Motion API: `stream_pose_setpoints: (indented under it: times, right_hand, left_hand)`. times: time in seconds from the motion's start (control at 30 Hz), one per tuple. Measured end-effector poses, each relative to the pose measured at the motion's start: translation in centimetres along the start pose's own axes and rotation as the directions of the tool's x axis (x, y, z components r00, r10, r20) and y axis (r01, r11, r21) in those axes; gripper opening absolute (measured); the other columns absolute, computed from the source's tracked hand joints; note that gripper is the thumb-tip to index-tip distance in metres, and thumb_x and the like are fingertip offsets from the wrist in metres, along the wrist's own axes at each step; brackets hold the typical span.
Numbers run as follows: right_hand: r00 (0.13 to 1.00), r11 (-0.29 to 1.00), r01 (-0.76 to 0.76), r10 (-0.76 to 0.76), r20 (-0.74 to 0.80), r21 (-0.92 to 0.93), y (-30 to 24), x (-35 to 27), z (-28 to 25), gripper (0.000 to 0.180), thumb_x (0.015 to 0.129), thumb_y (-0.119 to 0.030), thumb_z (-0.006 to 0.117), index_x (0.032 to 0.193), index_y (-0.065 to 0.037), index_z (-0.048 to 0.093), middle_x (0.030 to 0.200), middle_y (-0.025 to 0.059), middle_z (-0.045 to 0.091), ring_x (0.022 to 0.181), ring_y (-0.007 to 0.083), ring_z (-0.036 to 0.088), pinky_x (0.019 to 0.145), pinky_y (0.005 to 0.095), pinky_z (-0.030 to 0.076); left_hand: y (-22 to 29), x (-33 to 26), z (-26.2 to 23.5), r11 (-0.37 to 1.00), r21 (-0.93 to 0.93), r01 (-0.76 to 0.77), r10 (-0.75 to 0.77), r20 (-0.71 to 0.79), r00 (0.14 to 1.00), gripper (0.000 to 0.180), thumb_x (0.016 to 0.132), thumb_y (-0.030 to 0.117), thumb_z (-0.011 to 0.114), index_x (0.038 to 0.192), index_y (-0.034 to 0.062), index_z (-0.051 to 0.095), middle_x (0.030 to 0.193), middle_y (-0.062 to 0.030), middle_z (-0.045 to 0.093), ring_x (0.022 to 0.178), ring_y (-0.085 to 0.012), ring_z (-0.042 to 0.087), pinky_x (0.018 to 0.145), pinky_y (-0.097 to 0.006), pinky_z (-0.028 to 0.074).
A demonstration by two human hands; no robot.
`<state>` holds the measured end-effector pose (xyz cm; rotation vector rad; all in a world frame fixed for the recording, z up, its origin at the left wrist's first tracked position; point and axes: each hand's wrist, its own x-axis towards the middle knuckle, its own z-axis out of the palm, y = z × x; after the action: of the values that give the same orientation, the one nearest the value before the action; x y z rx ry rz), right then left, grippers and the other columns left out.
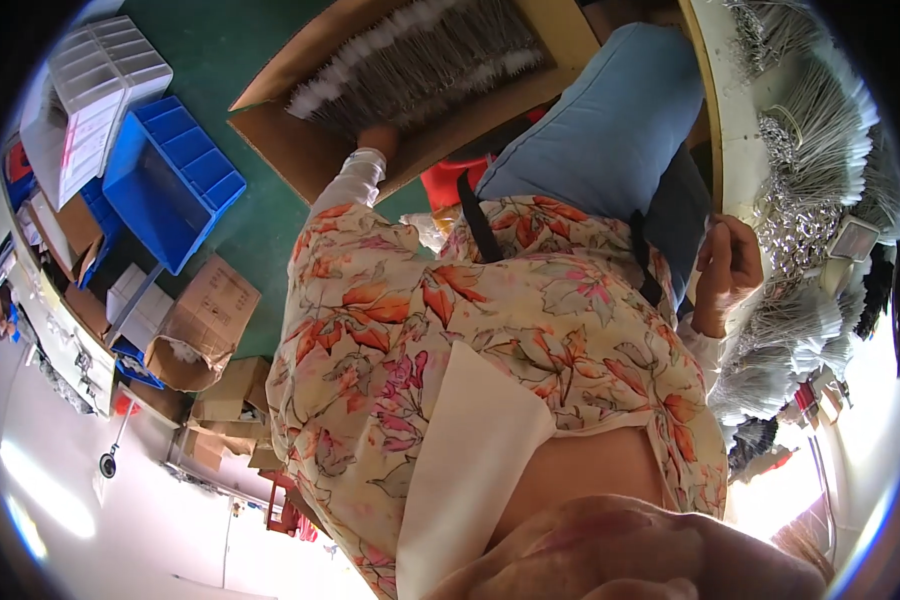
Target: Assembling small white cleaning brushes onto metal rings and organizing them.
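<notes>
My left hand [378, 138] reaches into an open cardboard box [275, 140] at the upper middle; its fingers are hidden in the shade inside. Beside it in the box lie packed rows of thin wire brushes [410, 70] with white bristle tufts. My right hand [727, 270] is held up by the edge of a worktable [735, 130] on the right. Its fingers are curled in toward the thumb, and whatever they may hold does not show. Close to that hand, more wire brushes [820, 130] with twisted metal stems and pale tips are heaped on the table.
A blue plastic bin [165, 190] and white crates [110, 70] stand on the green floor at left, near a torn-open carton [205, 320]. Something red [445, 185] sits under the box. A small square-framed item [854, 240] lies among the brushes.
</notes>
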<state>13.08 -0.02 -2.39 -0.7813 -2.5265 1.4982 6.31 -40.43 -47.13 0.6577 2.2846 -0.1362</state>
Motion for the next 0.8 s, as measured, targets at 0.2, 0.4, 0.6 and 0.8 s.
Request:
stream_pose_setpoints:
  times: [0.2, 0.4, 0.6, 0.8]
  right_hand:
    - [0.997, 1.000, -0.011, 0.009, -0.072, -0.028, -0.4, 0.3, 0.9, 0.012, 0.086, -0.010, 0.058, 0.092, -0.001, 0.061, 0.059, -0.0006, 0.051, 0.046, 0.0041, 0.042, 0.040, 0.0179, 0.030]
    - [0.992, 1.000, 0.011, -0.014, -0.122, -0.025, -1.0, 0.1, 0.9, 0.012, 0.086, -0.011, 0.057, 0.090, 0.001, 0.060, 0.058, 0.0007, 0.051, 0.044, 0.0038, 0.040, 0.039, 0.0175, 0.029]
    - [0.984, 0.995, 0.022, -0.038, -0.173, -0.093, -0.3, 0.2, 0.1, 0.010, 0.087, -0.007, 0.055, 0.089, 0.001, 0.059, 0.055, 0.0000, 0.048, 0.043, 0.0038, 0.038, 0.038, 0.0178, 0.026]
    - [0.986, 1.000, -0.011, 0.010, -0.165, -0.003, -0.6, 0.0, -0.5, 0.011, 0.086, -0.006, 0.055, 0.091, 0.003, 0.059, 0.058, 0.0006, 0.049, 0.046, 0.0048, 0.037, 0.041, 0.0178, 0.026]
  left_hand:
    - [-0.2, 0.9, 3.5, 0.758, -0.616, 0.214, -0.342, -0.097, 0.935, 0.026, 0.082, 0.024, 0.048, 0.091, 0.0085, 0.067, 0.091, -0.0181, 0.065, 0.084, -0.0371, 0.063, 0.076, -0.046, 0.050]
    - [-8.4, 2.8, 13.5, 0.935, -0.222, 0.275, -0.297, -0.074, 0.952, 0.026, 0.083, 0.028, 0.048, 0.089, 0.0110, 0.068, 0.093, -0.0133, 0.066, 0.083, -0.0313, 0.065, 0.073, -0.045, 0.052]
    - [-4.7, 9.4, 13.0, 0.481, -0.836, 0.265, -0.750, -0.236, 0.618, 0.032, 0.078, 0.025, 0.058, 0.104, 0.0065, 0.061, 0.104, -0.0171, 0.062, 0.093, -0.0352, 0.061, 0.079, -0.046, 0.049]
    - [-5.6, 5.4, 5.4, 0.007, -0.987, 0.160, -0.954, 0.041, 0.296, 0.041, 0.075, 0.011, 0.058, 0.115, 0.0003, 0.052, 0.113, -0.0227, 0.057, 0.105, -0.0425, 0.052, 0.090, -0.046, 0.042]
